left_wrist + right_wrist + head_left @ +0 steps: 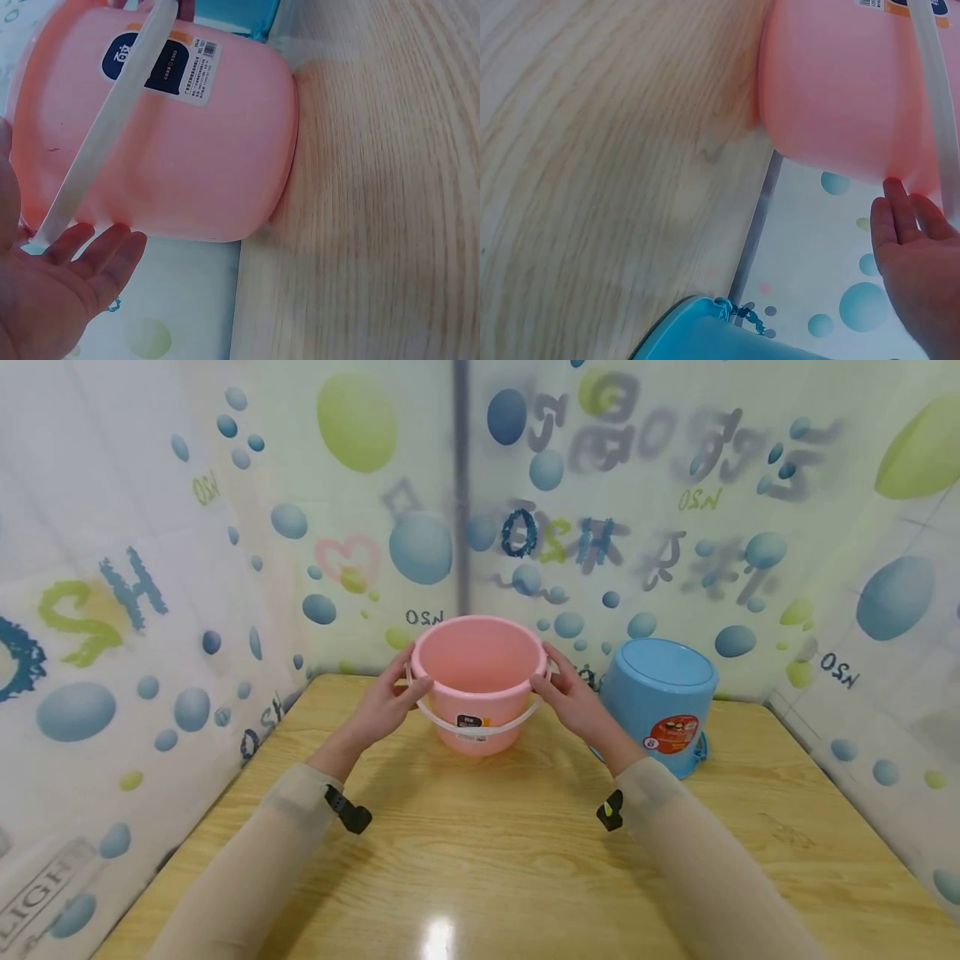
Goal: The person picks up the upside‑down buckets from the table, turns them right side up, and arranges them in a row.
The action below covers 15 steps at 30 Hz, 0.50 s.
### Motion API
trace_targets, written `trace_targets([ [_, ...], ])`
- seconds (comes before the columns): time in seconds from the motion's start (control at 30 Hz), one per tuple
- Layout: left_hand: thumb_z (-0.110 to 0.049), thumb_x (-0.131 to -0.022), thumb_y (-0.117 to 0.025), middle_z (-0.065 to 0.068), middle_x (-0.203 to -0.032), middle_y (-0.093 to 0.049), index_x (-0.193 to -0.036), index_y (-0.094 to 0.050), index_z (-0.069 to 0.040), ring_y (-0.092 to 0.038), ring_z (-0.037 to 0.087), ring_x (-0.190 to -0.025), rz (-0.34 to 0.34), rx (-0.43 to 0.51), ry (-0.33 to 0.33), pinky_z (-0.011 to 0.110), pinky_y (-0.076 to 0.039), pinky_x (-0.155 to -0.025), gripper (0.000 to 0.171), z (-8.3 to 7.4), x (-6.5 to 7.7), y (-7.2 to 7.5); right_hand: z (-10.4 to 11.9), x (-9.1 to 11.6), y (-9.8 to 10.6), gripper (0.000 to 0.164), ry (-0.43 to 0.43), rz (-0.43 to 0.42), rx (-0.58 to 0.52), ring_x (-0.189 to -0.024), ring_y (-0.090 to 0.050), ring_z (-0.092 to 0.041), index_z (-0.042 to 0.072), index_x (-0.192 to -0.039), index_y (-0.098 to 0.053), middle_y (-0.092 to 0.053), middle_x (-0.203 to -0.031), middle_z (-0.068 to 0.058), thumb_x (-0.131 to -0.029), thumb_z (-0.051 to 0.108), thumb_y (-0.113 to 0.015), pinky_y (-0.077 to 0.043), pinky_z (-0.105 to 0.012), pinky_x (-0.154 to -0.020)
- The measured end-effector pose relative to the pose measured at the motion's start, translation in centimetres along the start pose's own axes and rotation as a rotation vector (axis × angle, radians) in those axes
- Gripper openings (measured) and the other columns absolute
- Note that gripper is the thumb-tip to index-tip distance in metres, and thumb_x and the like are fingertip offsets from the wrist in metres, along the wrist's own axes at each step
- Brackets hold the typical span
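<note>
A pink bucket (480, 718) stands upright near the back of the table, mouth up, its white handle (480, 729) hanging down across the front. From the left side my left hand (386, 700) grips the rim, thumb at the front edge and fingers along the outer wall. My right hand (572, 696) holds the opposite side of the rim the same way. In the left wrist view, the fingers (112, 262) lie under the handle's end against the pink wall. The right wrist view shows fingertips (894, 191) touching the bucket's side.
To the right a blue bucket (660, 693) stands upside down, with a red label on its side and close to my right forearm. Both buckets are on a wooden table (480, 843). Printed curtains (337, 527) hang behind and at both sides.
</note>
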<state>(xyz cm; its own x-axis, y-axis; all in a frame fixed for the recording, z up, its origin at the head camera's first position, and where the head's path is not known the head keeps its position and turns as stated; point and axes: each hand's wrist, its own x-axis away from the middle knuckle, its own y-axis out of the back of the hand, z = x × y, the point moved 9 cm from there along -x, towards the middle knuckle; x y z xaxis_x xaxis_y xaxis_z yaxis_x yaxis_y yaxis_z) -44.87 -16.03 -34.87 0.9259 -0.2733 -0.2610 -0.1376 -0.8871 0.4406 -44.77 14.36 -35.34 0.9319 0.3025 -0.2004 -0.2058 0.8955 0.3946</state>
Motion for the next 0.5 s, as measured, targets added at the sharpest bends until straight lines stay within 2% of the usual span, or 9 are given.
trace_targets([
  [0.1,-0.049,-0.112,-0.062,0.020,-0.172,-0.039,-0.178,-0.014,-0.034,-0.060,0.045,-0.142,-0.006,0.005,0.022,0.062,-0.055,-0.114,0.084,0.3,-0.3,0.1,-0.1,-0.6,0.0,0.080,-0.018,-0.002,-0.011,-0.150,-0.058,-0.037,0.038,-0.178,-0.010,-0.061,-0.159,-0.018,-0.114,0.055,-0.055,-0.037,-0.063,-0.130],
  [0.2,-0.054,-0.110,-0.062,0.018,-0.172,-0.039,-0.178,-0.015,-0.033,-0.059,0.044,-0.140,-0.019,0.001,0.043,0.063,-0.055,-0.113,0.085,0.3,-0.5,0.2,-0.3,-1.1,0.1,0.079,-0.033,-0.010,-0.014,-0.148,-0.058,-0.039,0.035,-0.178,-0.011,-0.062,-0.156,-0.021,-0.114,0.055,-0.053,-0.039,-0.064,-0.129],
  [0.33,-0.057,-0.110,-0.061,0.019,-0.165,-0.046,-0.178,-0.015,-0.033,-0.058,0.042,-0.137,-0.033,0.000,0.073,0.064,-0.055,-0.113,0.086,0.3,-0.5,0.3,-0.8,-1.6,0.1,0.078,-0.055,-0.017,-0.018,-0.147,-0.058,-0.038,0.035,-0.178,-0.013,-0.064,-0.153,-0.020,-0.114,0.056,-0.053,-0.040,-0.062,-0.128],
  [0.5,-0.058,-0.110,-0.061,0.020,-0.159,-0.051,-0.178,-0.016,-0.034,-0.058,0.041,-0.137,-0.044,0.005,0.084,0.063,-0.056,-0.112,0.086,0.7,-0.7,0.5,-1.0,-2.1,-0.2,0.078,-0.043,-0.006,-0.042,-0.149,-0.057,-0.039,0.034,-0.178,-0.013,-0.061,-0.157,-0.020,-0.114,0.054,-0.053,-0.039,-0.063,-0.129],
])
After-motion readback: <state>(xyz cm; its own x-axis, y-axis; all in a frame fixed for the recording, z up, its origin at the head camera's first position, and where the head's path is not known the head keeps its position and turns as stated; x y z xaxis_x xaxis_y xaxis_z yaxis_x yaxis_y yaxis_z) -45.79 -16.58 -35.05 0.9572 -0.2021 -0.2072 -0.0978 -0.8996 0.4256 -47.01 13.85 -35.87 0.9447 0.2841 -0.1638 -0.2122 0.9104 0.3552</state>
